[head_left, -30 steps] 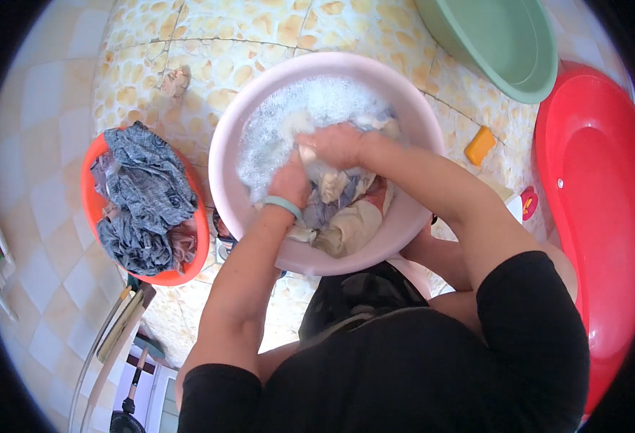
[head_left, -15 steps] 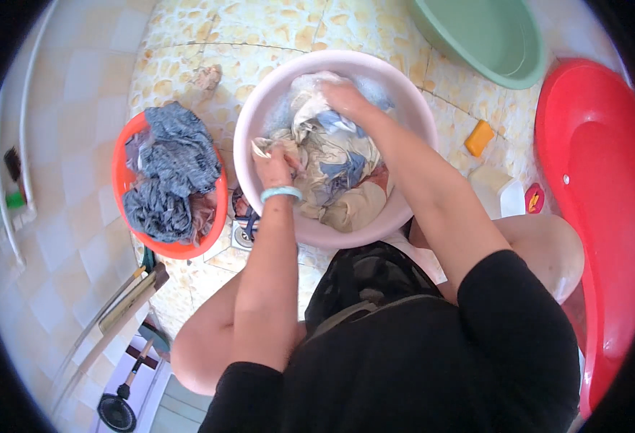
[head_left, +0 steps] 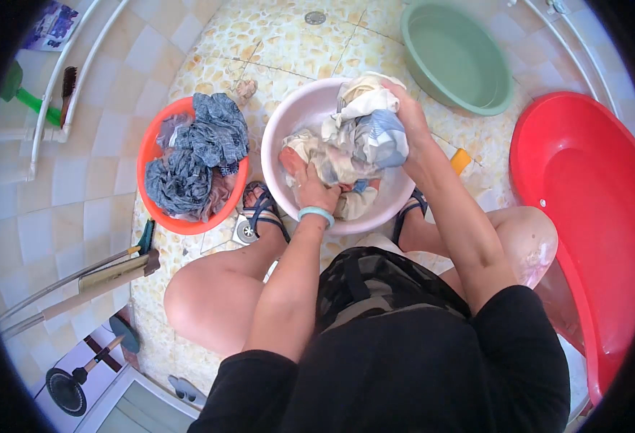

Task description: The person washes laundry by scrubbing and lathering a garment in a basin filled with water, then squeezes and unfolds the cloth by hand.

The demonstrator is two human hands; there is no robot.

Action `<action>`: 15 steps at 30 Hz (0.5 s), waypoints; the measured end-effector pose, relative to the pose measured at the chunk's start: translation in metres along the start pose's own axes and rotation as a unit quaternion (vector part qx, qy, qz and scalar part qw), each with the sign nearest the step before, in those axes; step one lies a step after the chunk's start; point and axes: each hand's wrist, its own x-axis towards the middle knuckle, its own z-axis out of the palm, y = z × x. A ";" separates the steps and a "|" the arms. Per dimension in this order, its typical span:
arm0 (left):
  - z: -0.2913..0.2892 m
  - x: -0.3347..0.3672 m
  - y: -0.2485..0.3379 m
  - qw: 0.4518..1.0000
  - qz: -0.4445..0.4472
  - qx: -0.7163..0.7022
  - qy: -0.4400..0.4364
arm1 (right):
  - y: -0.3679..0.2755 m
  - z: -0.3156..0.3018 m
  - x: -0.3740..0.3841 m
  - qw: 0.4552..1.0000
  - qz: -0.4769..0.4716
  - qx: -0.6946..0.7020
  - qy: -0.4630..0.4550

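Note:
A pale pink basin (head_left: 277,189) stands on the floor in front of me, holding wet cream, white and blue clothes (head_left: 342,164). My right hand (head_left: 412,119) grips a bunched cream and blue garment (head_left: 375,130), raised at the basin's right rim. Down in the basin, my left hand (head_left: 313,190) is closed on the wet cloth, its fingertips partly sunk in the folds. A turquoise bangle (head_left: 316,214) circles my left wrist. Beside the left fingers is a patch of orange-red cloth (head_left: 293,159).
Left of the basin, an orange tub (head_left: 144,189) holds dark blue-grey clothes (head_left: 216,133). A green basin (head_left: 453,54) is at the far right, near a large red bathtub (head_left: 570,180). An orange soap bar (head_left: 461,160) lies behind my right forearm. Long-handled tools (head_left: 93,278) lean at left.
My right hand has lifted the garment up and rightward from the suds. My left hand has shifted lower in the basin. The view has also moved, now showing more floor and both sandals.

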 end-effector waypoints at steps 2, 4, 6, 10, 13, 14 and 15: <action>-0.003 -0.006 0.008 0.999 -0.026 -0.030 -0.005 | -0.012 0.009 -0.020 1.000 -0.020 0.016 -0.013; -0.017 -0.010 0.015 0.980 -0.096 -0.068 -0.162 | -0.027 0.019 -0.044 0.994 -0.075 0.024 -0.074; -0.004 -0.013 -0.005 0.980 -0.094 -0.098 -0.146 | -0.041 0.034 -0.064 0.991 -0.092 0.030 -0.093; 0.003 -0.012 -0.011 0.952 -0.063 -0.283 -0.103 | -0.074 0.041 -0.075 0.971 -0.185 0.075 -0.133; 0.014 0.008 -0.028 0.968 0.029 -0.247 -0.033 | -0.121 0.045 -0.062 0.889 -0.006 0.027 -0.456; 0.016 0.014 -0.028 0.967 0.033 -0.249 -0.034 | -0.144 0.044 -0.042 0.760 0.238 0.002 -0.605; 0.013 0.019 -0.036 0.943 -0.018 -0.331 0.023 | -0.128 0.065 -0.070 0.803 -0.193 -0.112 -0.553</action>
